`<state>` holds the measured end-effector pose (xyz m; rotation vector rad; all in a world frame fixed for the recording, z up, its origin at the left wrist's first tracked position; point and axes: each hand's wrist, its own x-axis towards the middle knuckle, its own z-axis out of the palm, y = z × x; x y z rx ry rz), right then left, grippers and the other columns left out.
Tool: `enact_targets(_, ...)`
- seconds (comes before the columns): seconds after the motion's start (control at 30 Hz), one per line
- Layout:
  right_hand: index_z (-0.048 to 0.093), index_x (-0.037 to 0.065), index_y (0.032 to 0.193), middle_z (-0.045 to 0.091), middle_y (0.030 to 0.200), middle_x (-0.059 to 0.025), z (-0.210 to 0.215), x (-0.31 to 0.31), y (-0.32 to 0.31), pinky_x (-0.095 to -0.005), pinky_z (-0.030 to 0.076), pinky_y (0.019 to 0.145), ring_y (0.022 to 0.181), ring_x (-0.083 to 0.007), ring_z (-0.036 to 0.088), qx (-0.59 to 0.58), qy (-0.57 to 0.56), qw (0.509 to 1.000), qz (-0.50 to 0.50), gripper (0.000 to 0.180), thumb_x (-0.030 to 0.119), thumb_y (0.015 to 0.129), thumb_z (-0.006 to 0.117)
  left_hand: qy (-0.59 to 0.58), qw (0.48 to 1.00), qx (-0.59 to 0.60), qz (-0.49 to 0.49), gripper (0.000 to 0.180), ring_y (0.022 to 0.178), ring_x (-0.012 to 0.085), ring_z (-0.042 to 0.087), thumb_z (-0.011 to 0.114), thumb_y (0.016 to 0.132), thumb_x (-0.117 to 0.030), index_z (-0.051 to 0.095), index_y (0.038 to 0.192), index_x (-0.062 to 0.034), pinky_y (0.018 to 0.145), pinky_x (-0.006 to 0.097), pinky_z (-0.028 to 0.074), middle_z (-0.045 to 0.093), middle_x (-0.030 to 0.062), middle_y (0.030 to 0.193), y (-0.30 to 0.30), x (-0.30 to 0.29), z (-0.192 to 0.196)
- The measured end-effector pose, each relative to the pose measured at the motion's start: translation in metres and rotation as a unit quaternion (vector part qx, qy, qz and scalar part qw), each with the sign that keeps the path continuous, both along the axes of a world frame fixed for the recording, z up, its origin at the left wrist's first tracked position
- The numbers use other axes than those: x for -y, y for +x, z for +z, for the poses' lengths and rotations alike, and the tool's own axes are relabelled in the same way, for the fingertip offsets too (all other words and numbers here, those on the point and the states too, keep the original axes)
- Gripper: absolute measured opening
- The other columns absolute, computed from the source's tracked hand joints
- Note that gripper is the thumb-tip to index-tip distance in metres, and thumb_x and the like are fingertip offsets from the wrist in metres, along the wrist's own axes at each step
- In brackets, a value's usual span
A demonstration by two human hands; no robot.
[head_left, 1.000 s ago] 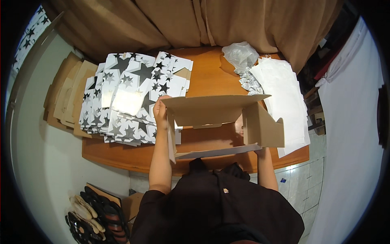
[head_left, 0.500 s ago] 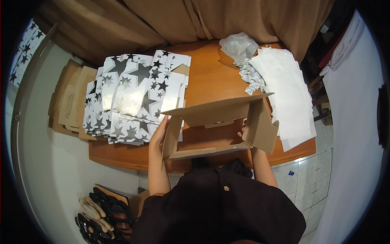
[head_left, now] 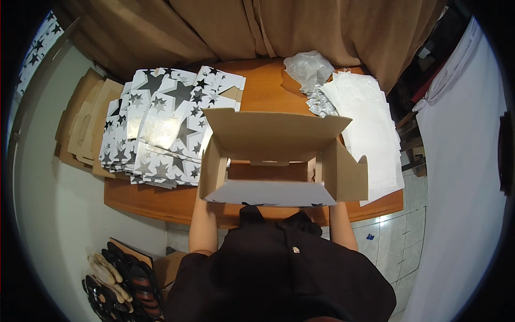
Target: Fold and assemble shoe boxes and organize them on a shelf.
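Note:
A half-folded cardboard box (head_left: 273, 137), brown inside and white with black stars outside, is held at the near edge of the wooden table (head_left: 268, 94). Its back flap stands up and its side flaps splay outward. My left forearm (head_left: 203, 225) runs up to the box's left near corner. My right forearm (head_left: 341, 228) runs up to its right near corner. Both hands are hidden behind the box's white near wall (head_left: 268, 193), gripping it from below. To the left lies a fanned stack of flat star-printed box blanks (head_left: 161, 129).
White paper sheets (head_left: 370, 129) lie at the table's right, with a crumpled clear plastic bag (head_left: 308, 67) behind them. Plain brown cardboard blanks (head_left: 80, 129) overhang the table's left end. A brown curtain (head_left: 241, 27) hangs behind. Sandals (head_left: 118, 279) lie on the floor at lower left.
The box has been turned and lowered toward me, so its opening faces up. My hands have slid from its sides to underneath its near wall and out of sight.

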<state>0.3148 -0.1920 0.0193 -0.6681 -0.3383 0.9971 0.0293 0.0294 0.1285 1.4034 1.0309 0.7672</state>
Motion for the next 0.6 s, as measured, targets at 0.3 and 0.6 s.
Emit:
enact_targets(0.3,0.041,0.003,0.131,0.051,0.121,-0.0125,-0.012,0.017,0.024,-0.0379,0.040,0.091,0.109,-0.0256,0.050,0.102,-0.131,0.983,-0.077,0.063,0.053,0.092,0.038,-0.124,0.992,0.025,0.000,0.044,0.060,0.0111,0.056,0.045,0.094,-0.042,0.062,0.090,-0.0023,0.054,0.027,0.046,0.061,0.0047,0.077,0.006,-0.020,-0.060)
enact_targets(0.6,0.038,0.003,0.135,0.048,0.130,-0.0125,-0.008,-0.026,0.034,-0.0337,0.036,0.096,0.118,-0.0231,0.046,0.211,-0.251,0.935,-0.137,0.065,0.052,0.094,0.036,0.160,0.955,-0.250,0.006,0.032,0.085,0.0321,0.062,0.045,0.094,-0.026,0.065,0.099,-0.0011,0.074,0.037,0.045,0.065,0.0189,0.095,0.025,-0.027,-0.129)
